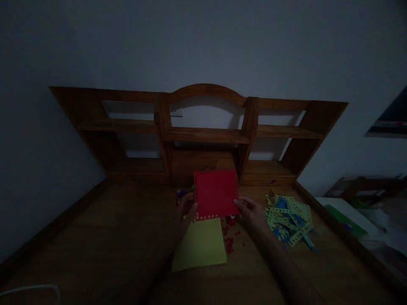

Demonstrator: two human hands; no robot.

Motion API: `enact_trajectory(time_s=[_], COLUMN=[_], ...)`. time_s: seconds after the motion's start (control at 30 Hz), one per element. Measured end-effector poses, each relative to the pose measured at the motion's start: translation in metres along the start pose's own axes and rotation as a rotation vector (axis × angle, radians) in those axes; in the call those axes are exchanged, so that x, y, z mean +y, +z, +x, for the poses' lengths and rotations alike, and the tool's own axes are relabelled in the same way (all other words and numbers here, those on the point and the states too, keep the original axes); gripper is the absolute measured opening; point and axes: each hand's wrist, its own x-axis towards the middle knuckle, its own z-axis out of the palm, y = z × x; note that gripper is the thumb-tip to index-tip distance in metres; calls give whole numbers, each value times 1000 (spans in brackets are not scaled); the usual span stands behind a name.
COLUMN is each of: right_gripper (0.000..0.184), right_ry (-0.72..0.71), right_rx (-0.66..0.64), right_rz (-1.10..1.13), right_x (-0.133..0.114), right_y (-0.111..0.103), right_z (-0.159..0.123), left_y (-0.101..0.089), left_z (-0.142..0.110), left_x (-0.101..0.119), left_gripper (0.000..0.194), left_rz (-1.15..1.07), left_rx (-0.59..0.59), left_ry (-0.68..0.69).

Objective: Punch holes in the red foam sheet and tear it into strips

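Pinching red sheet (216, 194) by opposite edges, hands (184, 212) (253, 213) curled closed.

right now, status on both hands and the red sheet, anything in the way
Left hand, right hand: both gripping red sheet by opposite sides. Sheet held up, broad face showing. Yellow paper, red bits nearby, not blocking it.

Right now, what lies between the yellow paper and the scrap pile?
The head view shows red bits, a small red object, the right hand and forearm.
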Motion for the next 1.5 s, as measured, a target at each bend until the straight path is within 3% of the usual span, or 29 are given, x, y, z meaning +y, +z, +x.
enact_trajectory(time_s=[0.1, 0.27, 0.43, 0.57, 0.73, 0.9, 1.1, 1.5], right_gripper=[30, 38, 39, 38, 39, 37, 36, 34], right_ry=[11, 37, 65, 52, 43, 40, 2, 9], right_rx=[-32, -22, -85, -104, -95, -97, -6, 50], right_rz=[-4, -31, -91, -128, -141, -140, -150, -82], right_x=[0, -2, -6, -10, -15, -12, -3, -14], right_y=[1, 1, 0, 3, 5, 0, -1, 15], right_z=[-1, -3, -3, -5, -8, -5, -2, -13], left_y=[1, -1, -7, -7, -6, -7, -5, -6], left_z=[2, 6, 7, 8, 10, 8, 3, -1], left_x=[1, 2, -3, -10, -7, -6, -14, 3], left_gripper=[56, 59, 45, 40, 38, 39, 40, 48], left_rz=[-24, -59, 26, 40, 71, 35, 93, 116], left_rx=[73, 42, 51, -5, 16, -48, -101, -21], left_ry=[4, -87, -201, -186, -161, -223, -189, -191])
